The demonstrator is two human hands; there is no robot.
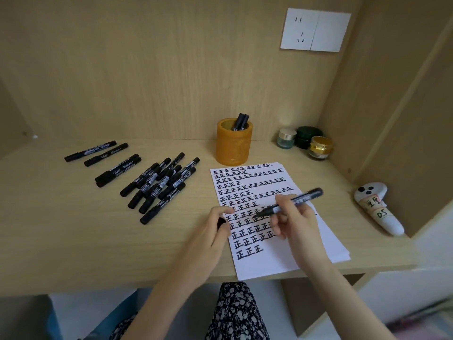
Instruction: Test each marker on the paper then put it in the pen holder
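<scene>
Head view: wooden desk (73,229), wall socket (315,29) behind; right hand (296,224) grasping marker (294,201) on paper (264,263), left hand (213,231) clutching cap (221,223).

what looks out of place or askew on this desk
The sheets of paper lie askew and overhang the desk's front edge. The loose markers are a crisscrossed heap. A white controller with handwritten labels lies at the right, unrelated to marker testing.
</scene>
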